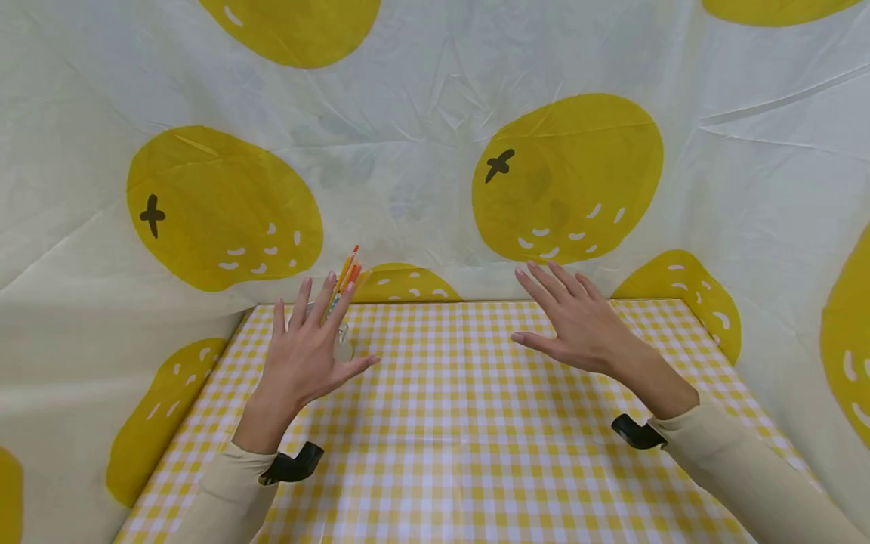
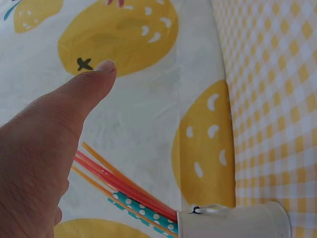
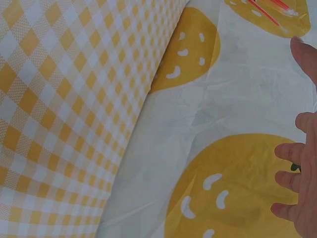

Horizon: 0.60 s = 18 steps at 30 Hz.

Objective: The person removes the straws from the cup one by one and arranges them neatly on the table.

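Note:
My left hand point(image 1: 306, 363) is held up over the left part of the table, fingers spread and holding nothing. Behind it stands a small white metal bucket point(image 2: 237, 223) with a handle, partly hidden by the hand in the head view. Out of the bucket rise several thin orange and red sticks point(image 1: 355, 273) and a teal one with white dots point(image 2: 130, 202); their exact kind is unclear. My right hand point(image 1: 584, 332) hovers over the right side of the table, fingers extended and thumb apart, touching nothing.
A yellow-and-white checked cloth point(image 1: 462, 453) covers the table. White fabric point(image 1: 408, 196) printed with large yellow fruit hangs behind it and at both sides. A black band piece point(image 1: 295, 463) sits on the left cuff, and a similar black piece point(image 1: 637, 432) on the right.

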### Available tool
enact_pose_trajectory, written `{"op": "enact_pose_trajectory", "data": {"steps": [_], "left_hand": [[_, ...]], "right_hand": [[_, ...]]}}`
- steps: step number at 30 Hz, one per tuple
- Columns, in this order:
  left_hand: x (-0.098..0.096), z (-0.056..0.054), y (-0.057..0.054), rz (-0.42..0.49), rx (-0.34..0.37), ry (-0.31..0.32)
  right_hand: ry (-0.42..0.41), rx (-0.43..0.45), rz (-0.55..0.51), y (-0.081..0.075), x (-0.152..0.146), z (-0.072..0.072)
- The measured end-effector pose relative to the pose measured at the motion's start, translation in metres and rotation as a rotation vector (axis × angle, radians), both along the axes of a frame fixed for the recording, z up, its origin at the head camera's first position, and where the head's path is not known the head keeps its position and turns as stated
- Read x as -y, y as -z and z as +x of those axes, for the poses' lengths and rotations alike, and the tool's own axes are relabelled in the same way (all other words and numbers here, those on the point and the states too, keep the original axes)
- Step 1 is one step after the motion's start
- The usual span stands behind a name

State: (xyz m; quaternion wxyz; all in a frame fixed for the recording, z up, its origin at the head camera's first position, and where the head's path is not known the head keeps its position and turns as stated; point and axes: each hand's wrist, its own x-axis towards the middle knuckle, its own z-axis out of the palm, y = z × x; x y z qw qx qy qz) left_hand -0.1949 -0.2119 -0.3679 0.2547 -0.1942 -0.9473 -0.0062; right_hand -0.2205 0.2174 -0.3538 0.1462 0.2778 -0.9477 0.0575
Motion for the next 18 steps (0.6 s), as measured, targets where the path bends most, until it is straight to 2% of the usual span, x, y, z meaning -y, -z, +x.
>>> {"op": "enact_pose_trajectory", "data": {"steps": [4, 18], "left_hand": [[0.002, -0.002, 0.001, 0.007, -0.005, -0.001], [0.015, -0.009, 0.003, -0.002, 0.041, -0.026]], "right_hand": [[0.001, 0.002, 0.011, 0.0, 0.002, -0.002], [-0.011, 0.01, -0.01, -0.003, 0.011, -0.007]]}}
